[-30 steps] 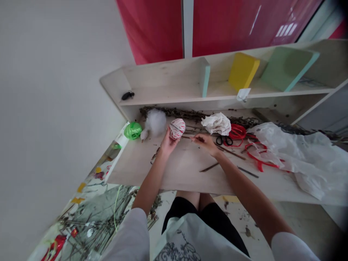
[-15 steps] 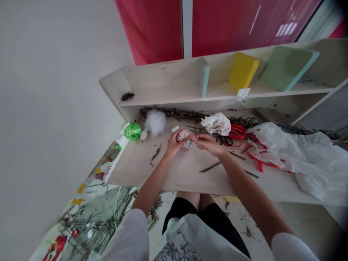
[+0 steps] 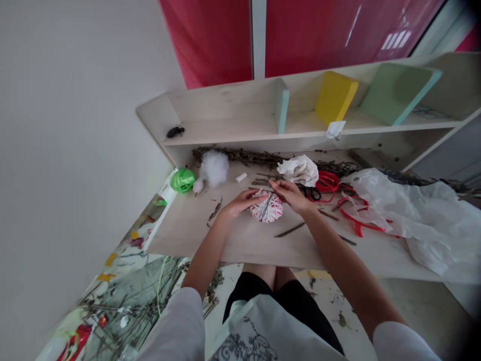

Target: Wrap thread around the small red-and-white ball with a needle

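Observation:
A round red-and-white bundle [image 3: 266, 209], wound with white string and crossed by a dark line, is over the desktop in front of me. My left hand [image 3: 242, 202] grips its upper left side, thumb laid across the top. At its upper right my right hand [image 3: 290, 194] has fingertips pinched together; whatever they hold is too small to make out. Black-handled scissors [image 3: 312, 193] lie just beyond the right hand, partly hidden. A small white roll [image 3: 241, 177] rests behind the bundle.
Green ribbon ball [image 3: 183, 180], white fluff [image 3: 214, 168] and crumpled white paper [image 3: 299, 170] lie toward the back. Red ribbon [image 3: 327, 182] and a clear plastic bag [image 3: 409, 215] occupy the right. Dry twigs [image 3: 240, 156] line the back edge; a shelf [image 3: 225, 131] stands above.
The bundle has turned its broad, round face toward me and come slightly nearer. My right hand has moved a little up and right, and the white roll is now fully visible.

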A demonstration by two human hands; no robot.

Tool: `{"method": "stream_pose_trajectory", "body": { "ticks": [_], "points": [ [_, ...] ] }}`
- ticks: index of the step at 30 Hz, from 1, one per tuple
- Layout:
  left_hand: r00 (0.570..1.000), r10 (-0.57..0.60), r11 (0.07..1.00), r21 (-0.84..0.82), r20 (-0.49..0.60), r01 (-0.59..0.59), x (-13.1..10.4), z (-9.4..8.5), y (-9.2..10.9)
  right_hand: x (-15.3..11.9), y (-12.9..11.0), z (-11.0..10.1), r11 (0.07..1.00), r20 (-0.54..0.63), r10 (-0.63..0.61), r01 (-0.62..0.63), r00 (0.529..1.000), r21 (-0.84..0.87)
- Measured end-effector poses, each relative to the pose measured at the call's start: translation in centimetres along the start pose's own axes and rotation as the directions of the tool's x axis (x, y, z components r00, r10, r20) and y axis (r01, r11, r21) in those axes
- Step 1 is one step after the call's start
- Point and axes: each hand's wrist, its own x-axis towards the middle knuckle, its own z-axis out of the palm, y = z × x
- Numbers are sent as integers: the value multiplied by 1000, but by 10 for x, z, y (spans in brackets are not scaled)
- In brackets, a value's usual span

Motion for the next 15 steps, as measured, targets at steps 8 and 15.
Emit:
{"method": "stream_pose_trajectory", "body": {
  "ticks": [8,15],
  "points": [
    [987,-103,924,-378,-120,50,10,-9,-5,9,17,1,973,-102,-106,82,989,-217],
    [881,-70,868,-464,-468,-177,16,-18,0,8,17,4,896,44,-212,212,976,-391]
  ]
}}
